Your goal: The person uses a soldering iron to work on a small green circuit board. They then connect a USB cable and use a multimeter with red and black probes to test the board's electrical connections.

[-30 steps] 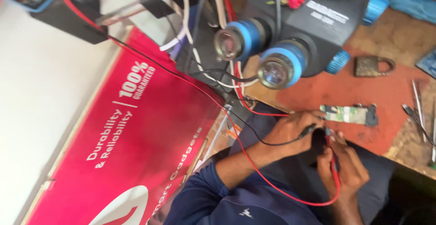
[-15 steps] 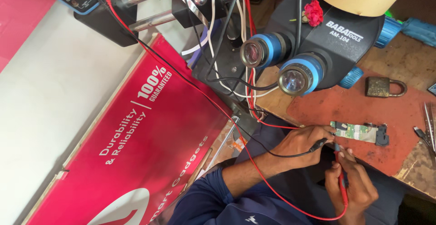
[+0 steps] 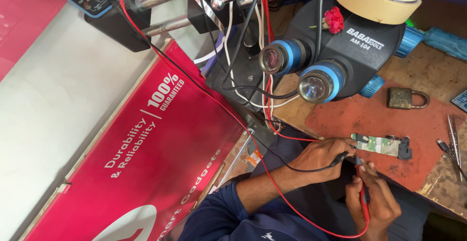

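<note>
My left hand (image 3: 318,157) pinches the slim black test probe (image 3: 339,159), its tip aimed at the small green circuit board (image 3: 374,145). My right hand (image 3: 373,203) is closed around the red test probe (image 3: 362,192), whose point also reaches the board's near edge. The board is narrow and oblong, green with silvery metal patches and a dark block at its right end, lying flat on the reddish-brown mat (image 3: 340,119) at the worktop's front edge, below the black stereo microscope (image 3: 340,51). A brass padlock (image 3: 406,98) sits well apart.
</note>
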